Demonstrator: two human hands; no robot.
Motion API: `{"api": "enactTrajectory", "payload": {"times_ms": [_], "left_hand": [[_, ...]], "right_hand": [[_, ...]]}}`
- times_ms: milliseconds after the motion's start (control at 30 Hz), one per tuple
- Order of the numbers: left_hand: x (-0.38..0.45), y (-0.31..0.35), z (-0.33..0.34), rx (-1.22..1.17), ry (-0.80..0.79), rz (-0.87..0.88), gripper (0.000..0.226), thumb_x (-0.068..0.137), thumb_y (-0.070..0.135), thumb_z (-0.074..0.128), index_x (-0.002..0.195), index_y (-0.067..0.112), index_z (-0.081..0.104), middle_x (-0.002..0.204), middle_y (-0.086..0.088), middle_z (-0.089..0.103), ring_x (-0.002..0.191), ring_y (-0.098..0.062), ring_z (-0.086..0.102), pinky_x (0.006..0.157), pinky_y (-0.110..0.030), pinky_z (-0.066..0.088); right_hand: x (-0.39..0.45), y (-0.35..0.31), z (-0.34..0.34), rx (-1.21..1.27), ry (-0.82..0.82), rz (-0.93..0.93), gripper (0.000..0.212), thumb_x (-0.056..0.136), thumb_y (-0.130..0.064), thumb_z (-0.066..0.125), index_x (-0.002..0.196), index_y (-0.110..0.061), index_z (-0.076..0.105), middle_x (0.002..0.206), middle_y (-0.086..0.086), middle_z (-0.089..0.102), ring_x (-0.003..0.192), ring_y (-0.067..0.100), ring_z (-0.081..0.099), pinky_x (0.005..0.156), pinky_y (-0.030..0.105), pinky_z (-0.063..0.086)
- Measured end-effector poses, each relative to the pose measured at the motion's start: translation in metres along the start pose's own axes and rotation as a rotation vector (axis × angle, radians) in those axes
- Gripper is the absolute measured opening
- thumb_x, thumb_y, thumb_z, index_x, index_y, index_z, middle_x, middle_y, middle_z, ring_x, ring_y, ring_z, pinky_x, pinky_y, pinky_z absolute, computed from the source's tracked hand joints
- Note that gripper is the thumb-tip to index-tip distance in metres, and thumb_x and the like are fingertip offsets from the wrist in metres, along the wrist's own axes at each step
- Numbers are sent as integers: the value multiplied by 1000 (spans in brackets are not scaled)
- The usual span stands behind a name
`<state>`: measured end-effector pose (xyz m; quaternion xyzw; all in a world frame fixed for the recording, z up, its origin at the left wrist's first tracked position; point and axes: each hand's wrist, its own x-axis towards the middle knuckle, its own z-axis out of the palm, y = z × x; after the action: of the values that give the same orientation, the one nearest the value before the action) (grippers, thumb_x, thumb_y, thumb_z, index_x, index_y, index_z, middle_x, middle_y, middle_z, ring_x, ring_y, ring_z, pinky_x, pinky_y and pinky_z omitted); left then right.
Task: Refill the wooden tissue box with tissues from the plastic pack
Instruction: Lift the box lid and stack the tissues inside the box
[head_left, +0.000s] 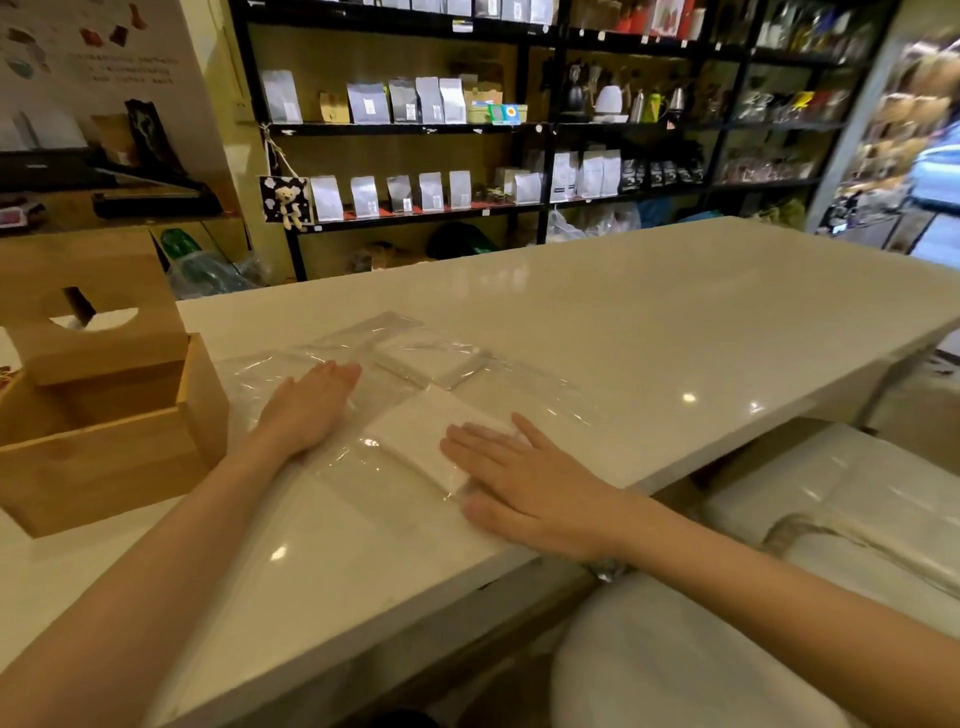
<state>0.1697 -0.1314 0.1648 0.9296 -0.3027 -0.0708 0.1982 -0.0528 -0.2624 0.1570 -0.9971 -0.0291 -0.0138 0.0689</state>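
Tissues, white stack (415, 431) on clear plastic wrap (441, 364), near counter's front edge; flat open right hand (519, 483) and left hand (311, 410) press; slippery wrap could slide.

left hand (306, 410) and right hand (524, 483) flat, palms down.

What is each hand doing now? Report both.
Left hand: open, flat on the plastic wrap.
Right hand: open, flat on the tissues.
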Motion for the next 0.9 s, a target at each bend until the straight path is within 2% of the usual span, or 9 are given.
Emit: {"api": "enactTrajectory", "payload": {"times_ms": [100,200,367,467,567,700,767,833,900], "left_hand": [[5,-6,2,78,6,54,41,96,11,21,136,11,29,148,-16,28,137,-28,26,112,-50,22],[7,-6,5,94,-5,100,43,98,18,23,141,14,28,154,-10,21,143,-23,16,115,-46,12],[9,-12,7,-1,50,180,50,97,37,29,143,17,28,156,-4,19,145,-18,13,116,-41,2],[6,-13,7,-39,67,209,49,97,35,32,142,16,32,155,-4,23,144,-17,14,116,-40,3],[2,-13,6,-81,82,232,47,96,32,34,141,16,34,154,-4,25,144,-18,17,116,-39,5],[-1,-14,5,-95,88,251,48,95,32,39,140,16,36,153,-6,27,143,-20,20,115,-37,9],[-3,-15,5,-101,86,240,50,94,33,42,140,17,36,153,-6,28,142,-22,24,115,-37,13],[-4,-18,3,-106,49,242,52,92,35,45,140,19,35,153,-5,29,140,-25,28,115,-38,17],[-8,-16,-2,-149,27,282,49,91,33,48,138,19,39,152,-3,31,137,-25,32,114,-38,21]], "right_hand": [[-33,0,-1,36,14,0,61,94,-50,23,148,-26,8,158,-9,4,143,0,-5,117,38,-12],[-59,1,2,33,61,-7,65,89,-48,32,147,-29,11,158,-9,9,143,1,-1,117,35,-13],[-74,5,19,-147,361,-19,54,78,-28,49,131,-21,42,135,1,56,128,10,40,112,44,27],[-76,8,21,-163,474,-36,44,78,-20,57,122,-21,50,122,0,66,115,14,57,103,42,29],[-83,9,16,-157,499,-35,41,80,-18,58,120,-22,51,118,-1,68,112,11,58,102,44,29],[-91,-2,-12,147,529,5,36,85,-20,48,120,-29,47,115,-13,64,106,-1,54,104,39,37],[-94,-11,-37,415,522,45,31,86,-28,48,116,-33,54,108,-27,61,98,-8,56,90,26,47],[-94,-14,-61,628,565,95,24,83,-32,53,105,-36,63,100,-27,66,95,-3,62,81,21,51],[-88,-10,-79,783,624,112,22,83,-21,59,99,-33,66,96,-19,71,95,3,66,81,19,53]]}}
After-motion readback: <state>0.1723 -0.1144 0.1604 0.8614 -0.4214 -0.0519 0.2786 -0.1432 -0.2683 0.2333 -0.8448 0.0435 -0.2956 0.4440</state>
